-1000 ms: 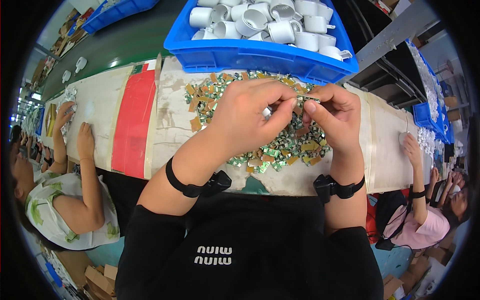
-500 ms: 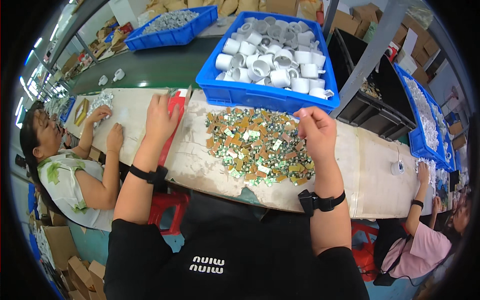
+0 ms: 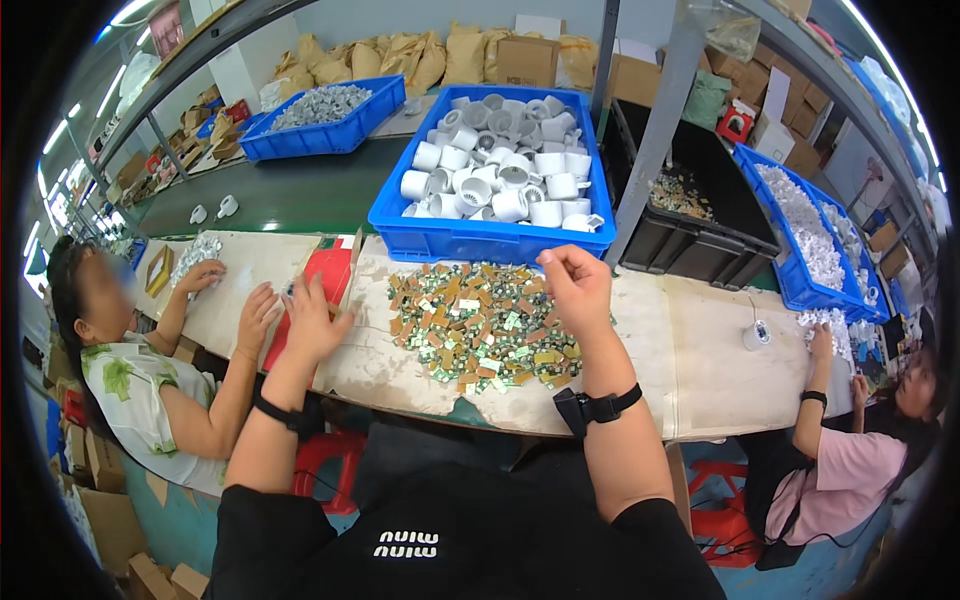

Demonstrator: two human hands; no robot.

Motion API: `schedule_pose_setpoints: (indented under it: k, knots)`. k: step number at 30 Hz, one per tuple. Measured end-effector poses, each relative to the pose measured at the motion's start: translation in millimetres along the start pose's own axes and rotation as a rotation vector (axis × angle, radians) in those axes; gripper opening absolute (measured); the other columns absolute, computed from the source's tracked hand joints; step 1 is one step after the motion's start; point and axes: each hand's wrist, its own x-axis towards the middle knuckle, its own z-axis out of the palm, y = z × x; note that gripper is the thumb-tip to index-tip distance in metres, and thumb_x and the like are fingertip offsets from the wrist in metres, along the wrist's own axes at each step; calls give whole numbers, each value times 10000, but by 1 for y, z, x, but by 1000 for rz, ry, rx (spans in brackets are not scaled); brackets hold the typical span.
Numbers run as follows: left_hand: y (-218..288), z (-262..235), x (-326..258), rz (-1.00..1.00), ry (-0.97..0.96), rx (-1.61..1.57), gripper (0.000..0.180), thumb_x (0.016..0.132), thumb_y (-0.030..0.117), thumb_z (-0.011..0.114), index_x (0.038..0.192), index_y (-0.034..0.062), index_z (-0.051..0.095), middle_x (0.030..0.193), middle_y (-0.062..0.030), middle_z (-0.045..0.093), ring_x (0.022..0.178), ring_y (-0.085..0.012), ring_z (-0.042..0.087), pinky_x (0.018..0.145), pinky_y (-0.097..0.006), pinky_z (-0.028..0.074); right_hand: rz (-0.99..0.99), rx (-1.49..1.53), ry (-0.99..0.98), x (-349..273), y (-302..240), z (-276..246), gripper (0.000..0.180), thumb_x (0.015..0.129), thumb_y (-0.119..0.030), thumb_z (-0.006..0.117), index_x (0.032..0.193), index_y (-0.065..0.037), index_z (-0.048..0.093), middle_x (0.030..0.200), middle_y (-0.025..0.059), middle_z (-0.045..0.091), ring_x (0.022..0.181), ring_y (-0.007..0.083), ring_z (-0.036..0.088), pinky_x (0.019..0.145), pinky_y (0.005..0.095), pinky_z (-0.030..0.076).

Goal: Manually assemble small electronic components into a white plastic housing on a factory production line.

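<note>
My left hand (image 3: pixel 318 325) is over a flat red piece (image 3: pixel 330 266) at the table's left part, its fingers spread and nothing visible in them. Close beside it, on its left, is a co-worker's hand (image 3: pixel 258 318). My right hand (image 3: pixel 580 290) hovers at the right edge of a pile of small circuit boards (image 3: pixel 480 325), green, brown and white. Its fingers are curled together with thumb and forefinger meeting; whatever they may hold is too small to make out. Behind the pile stands a blue bin (image 3: pixel 490 238) of white cup-shaped plastic housings (image 3: pixel 510 172).
A black crate (image 3: pixel 700 245) with small boards inside stands right of the bin, beyond a metal post (image 3: pixel 655 140). Blue trays (image 3: pixel 805 290) of white parts are farther right, near another co-worker (image 3: pixel 830 470). A dark green belt (image 3: pixel 270 190) runs behind, with another blue tray (image 3: pixel 325 142).
My left hand has come nearer to me, its fingers now spread. The left co-worker's hand has moved up beside it. My right hand stays curled by the pile. The whole view has shifted.
</note>
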Motion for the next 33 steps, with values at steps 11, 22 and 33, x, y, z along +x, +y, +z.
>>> schedule_pose_setpoints:
  k: [11, 22, 33]
  knots:
    - [162, -32, 122, 479, 271, -528, 243, 851, 151, 748, 1080, 72, 730, 1021, -100, 700, 926, -265, 712, 768, -412, 549, 782, -1488, 881, -37, -22, -253, 596, 843, -320, 744, 1406, -184, 604, 1519, 243, 454, 1420, 470, 373, 1137, 536, 370]
    - [189, 6, 160, 451, 223, -657, 323, 813, 215, 805, 1063, 48, 687, 1174, -191, 665, 1053, -368, 664, 909, -431, 522, 442, -776, 539, -47, 5, -278, 539, 806, -158, 758, 1299, 8, 616, 1025, 135, 741, 945, 254, 718, 804, 378, 584]
    - [212, 12, 80, 550, 105, -1098, 625, 742, -53, 835, 1298, 47, 569, 1360, -156, 439, 1206, -334, 582, 938, -370, 589, 211, 154, -16, 24, -28, 12, 367, 927, -59, 749, 1217, 95, 588, 1064, 146, 720, 842, 217, 744, 674, 303, 609]
